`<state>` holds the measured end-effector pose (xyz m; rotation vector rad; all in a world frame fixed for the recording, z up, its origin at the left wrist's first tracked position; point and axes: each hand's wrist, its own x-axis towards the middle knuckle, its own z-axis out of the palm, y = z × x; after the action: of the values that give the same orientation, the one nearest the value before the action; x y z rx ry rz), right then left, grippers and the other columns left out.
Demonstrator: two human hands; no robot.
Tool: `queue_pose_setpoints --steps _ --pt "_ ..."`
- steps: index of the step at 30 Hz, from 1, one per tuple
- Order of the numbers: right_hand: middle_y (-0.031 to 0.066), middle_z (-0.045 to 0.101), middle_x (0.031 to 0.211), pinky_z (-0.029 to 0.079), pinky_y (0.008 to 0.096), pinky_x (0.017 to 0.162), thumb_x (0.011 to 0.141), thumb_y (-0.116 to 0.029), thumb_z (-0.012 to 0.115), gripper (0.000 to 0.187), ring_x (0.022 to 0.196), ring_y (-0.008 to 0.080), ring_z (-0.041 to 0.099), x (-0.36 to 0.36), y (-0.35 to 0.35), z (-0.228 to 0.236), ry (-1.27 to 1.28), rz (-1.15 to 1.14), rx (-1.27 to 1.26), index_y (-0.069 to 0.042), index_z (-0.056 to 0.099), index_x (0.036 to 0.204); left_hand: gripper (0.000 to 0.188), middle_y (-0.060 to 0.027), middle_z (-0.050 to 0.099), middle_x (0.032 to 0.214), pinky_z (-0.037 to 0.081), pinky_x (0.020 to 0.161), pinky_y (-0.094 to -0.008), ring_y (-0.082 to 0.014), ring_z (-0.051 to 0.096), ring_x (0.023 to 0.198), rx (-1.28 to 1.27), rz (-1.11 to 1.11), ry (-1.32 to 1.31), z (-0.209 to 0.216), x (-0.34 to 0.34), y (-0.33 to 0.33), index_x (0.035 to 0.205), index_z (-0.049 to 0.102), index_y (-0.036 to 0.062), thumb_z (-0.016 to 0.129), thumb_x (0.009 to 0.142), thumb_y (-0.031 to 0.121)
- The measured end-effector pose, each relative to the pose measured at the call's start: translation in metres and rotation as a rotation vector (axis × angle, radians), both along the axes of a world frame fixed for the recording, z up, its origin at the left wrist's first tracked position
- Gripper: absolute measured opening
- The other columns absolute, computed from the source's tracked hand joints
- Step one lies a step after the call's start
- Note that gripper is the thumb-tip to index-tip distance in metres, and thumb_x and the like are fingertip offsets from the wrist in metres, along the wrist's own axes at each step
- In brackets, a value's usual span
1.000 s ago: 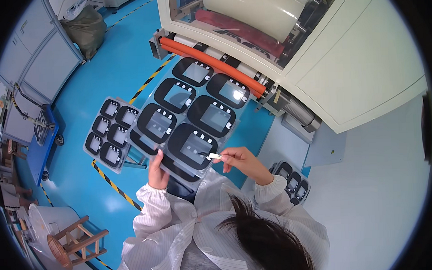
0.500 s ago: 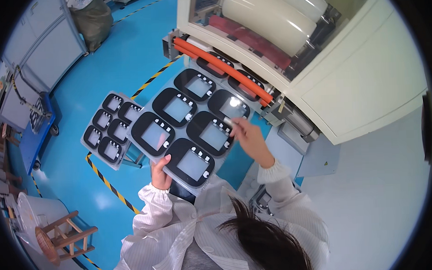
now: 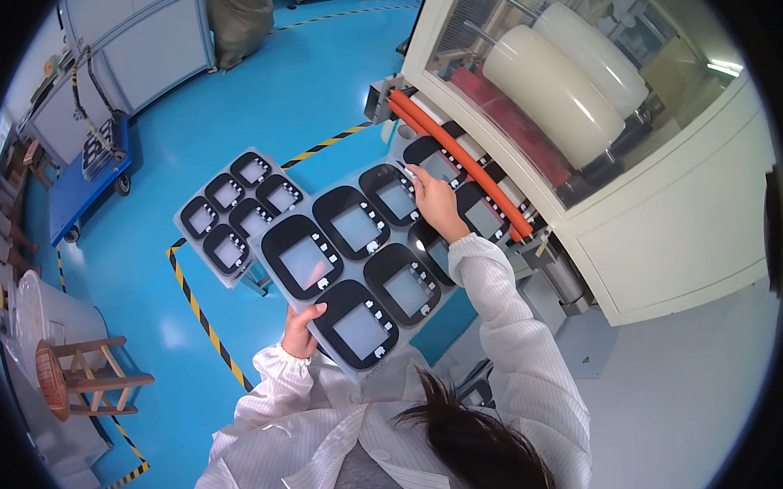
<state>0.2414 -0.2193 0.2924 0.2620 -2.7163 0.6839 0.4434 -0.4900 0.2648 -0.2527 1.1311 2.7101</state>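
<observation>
Cream metal machine [image 3: 667, 243]: stands ahead, to my right.
Translucent grey plastic sheet with rounded black panels [image 3: 354, 266]: slants before me, far side near the machine; best kept flat.
Smooth orange roller [image 3: 457, 152]: just past the sheet; best not brushed.
Left hand [image 3: 302, 331]: pinches the sheet's near-left edge, thumb on top; gentle firmness should do.
Right hand [image 3: 437, 204]: fingers drawn together over a far panel; I can't make out what they hold.

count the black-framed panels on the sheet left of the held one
6: on the left sheet, three black-framed panels line its upper-left edge and three its lower-right edge, nearest the held sheet. Any underneath would be hidden.
</observation>
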Motion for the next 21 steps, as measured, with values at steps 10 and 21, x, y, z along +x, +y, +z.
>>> queue_pose_setpoints --steps 10,21 --pt "0.019 0.067 0.085 0.051 0.0465 0.072 0.091 -0.015 0.049 0.027 0.078 0.0381 0.064 -0.024 -0.041 0.008 -0.138 0.036 0.137 -0.015 0.065 0.113 0.066 -0.0099 0.054 0.126 0.042 0.095 -0.0315 -0.0207 0.055 0.11 -0.051 -0.03 0.025 0.013 0.014 -0.02 0.137 0.04 0.0012 0.059 0.074 0.007" --pt "0.016 0.065 0.08 0.049 0.0453 0.065 0.083 -0.007 0.051 0.03 0.075 0.0363 0.062 0.134 0.036 0.014 -0.254 0.134 0.238 -0.013 0.067 0.108 0.069 -0.0132 0.055 0.124 0.045 0.095 -0.034 -0.0233 0.057 0.109 0.009 -0.003 0.001 -0.009 0.037 -0.053 0.139 0.036 0.0007 0.056 0.074 0.004"
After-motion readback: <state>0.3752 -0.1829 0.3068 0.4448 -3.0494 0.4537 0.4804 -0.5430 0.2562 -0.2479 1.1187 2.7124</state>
